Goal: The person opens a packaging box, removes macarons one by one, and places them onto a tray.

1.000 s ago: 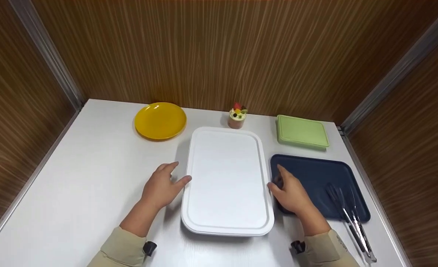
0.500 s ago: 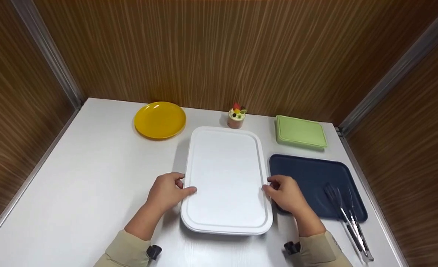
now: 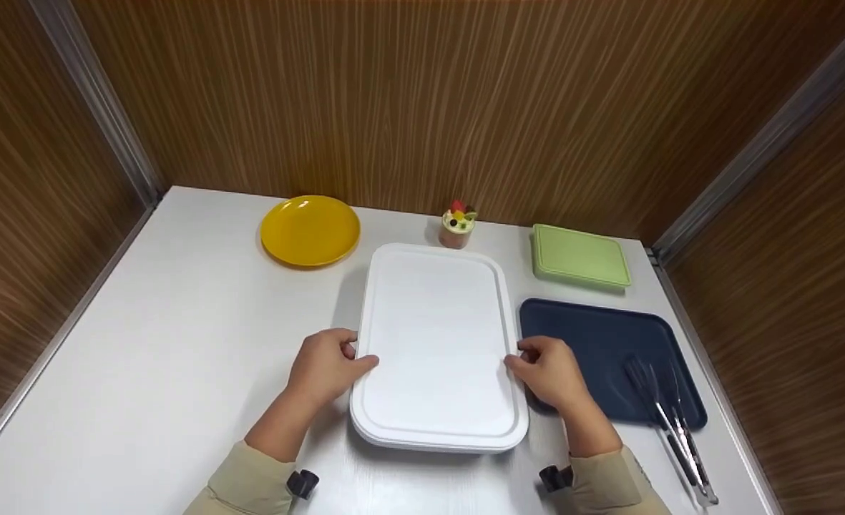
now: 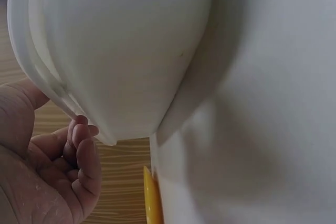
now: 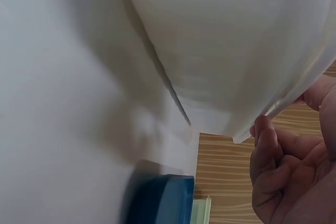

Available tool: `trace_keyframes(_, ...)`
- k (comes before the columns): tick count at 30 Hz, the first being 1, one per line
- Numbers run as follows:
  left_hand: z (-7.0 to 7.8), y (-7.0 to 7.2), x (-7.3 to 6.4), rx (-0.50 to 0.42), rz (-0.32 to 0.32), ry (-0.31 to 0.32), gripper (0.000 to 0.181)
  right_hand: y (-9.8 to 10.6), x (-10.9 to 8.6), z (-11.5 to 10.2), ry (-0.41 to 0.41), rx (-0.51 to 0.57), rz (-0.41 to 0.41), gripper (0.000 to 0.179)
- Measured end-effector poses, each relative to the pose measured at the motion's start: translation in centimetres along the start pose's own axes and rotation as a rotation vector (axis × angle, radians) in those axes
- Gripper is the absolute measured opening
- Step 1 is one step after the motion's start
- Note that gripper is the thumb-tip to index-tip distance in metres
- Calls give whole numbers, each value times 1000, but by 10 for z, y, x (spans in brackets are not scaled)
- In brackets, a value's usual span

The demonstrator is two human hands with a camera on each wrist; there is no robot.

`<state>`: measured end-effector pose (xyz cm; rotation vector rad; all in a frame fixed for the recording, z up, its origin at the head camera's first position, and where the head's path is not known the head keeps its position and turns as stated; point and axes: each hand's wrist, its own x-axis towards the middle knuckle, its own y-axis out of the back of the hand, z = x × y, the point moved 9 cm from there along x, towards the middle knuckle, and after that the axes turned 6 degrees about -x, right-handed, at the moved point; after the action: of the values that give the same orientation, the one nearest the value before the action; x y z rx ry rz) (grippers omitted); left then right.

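Observation:
A white lid (image 3: 436,336) covers a deep white box (image 4: 131,51) standing on the table. My left hand (image 3: 323,368) pinches the lid's left rim, thumb on top and curled fingers under the edge. At the opposite rim my right hand (image 3: 554,373) grips the same way. Both wrist views show the fingertips beneath the lid's edge, beside the box wall. In the left wrist view a narrow gap runs between the lid's rim and the box. What the box holds is hidden.
Behind the box are a yellow plate (image 3: 310,230), a dessert cup with fruit on top (image 3: 456,227) and a green lidded box (image 3: 581,256). At right lies a dark blue tray (image 3: 587,322), with metal tongs (image 3: 683,443) across its front edge. Wooden panels (image 3: 422,100) enclose the table.
Both hands have closed in from beside the box and taken hold of the lid's rims. In the last half second the lid's front edge has risen slightly.

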<state>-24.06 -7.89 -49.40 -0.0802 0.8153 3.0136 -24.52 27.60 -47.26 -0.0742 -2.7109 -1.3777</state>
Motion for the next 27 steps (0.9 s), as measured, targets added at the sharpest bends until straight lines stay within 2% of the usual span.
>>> trace_keyframes(7, 7, 8, 2, -58, 13, -8, 33, 6, 1, -8, -6, 49, 38, 24)
trace_keyframes(14, 6, 27, 5, -70, 39, 24, 40, 2, 5, -23, -1, 178, 43, 33)
trace_keyframes(20, -2, 49, 7, -88, 64, 39, 44, -3, 7, -48, 29, 308, 59, 37)
trace_keyframes(27, -17, 84, 3, -94, 123, 43, 47, -23, 3, -83, 93, 482, -22, 40)
